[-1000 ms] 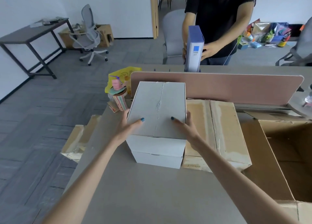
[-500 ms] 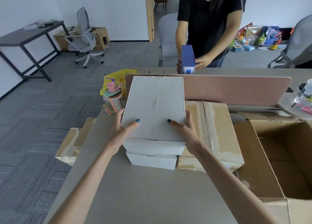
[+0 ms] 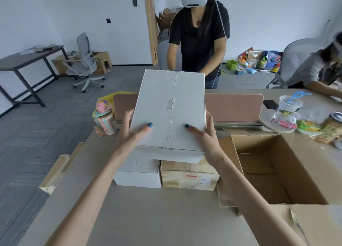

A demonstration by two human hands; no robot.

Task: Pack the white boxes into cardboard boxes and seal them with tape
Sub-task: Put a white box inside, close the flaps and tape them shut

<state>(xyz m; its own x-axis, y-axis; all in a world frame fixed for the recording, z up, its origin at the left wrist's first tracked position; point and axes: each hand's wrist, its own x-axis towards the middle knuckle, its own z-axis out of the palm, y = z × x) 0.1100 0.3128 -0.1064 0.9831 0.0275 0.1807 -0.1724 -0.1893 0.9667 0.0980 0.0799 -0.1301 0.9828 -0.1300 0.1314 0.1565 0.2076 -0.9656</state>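
Note:
A large white box (image 3: 170, 110) with a taped seam down its lid is lifted off the table between both hands. My left hand (image 3: 133, 132) grips its left edge, thumb on top. My right hand (image 3: 205, 134) grips its right edge, thumb on top too. Below it a second white box (image 3: 137, 175) lies on the table. Beside that sits a closed, worn cardboard box (image 3: 188, 177). At the right stands a big open cardboard box (image 3: 273, 171), with nothing visible inside.
A pink divider panel (image 3: 235, 106) crosses the table (image 3: 148, 218) behind the boxes. A striped cup with a pink lid (image 3: 104, 119) stands at the left. Drinks and snacks (image 3: 288, 108) lie at the far right. One person stands opposite (image 3: 198, 34); another sits at the right (image 3: 320, 69).
The top white box has risen off the lower one and shifted right, held by both hands. My view has tilted up, showing more of the room.

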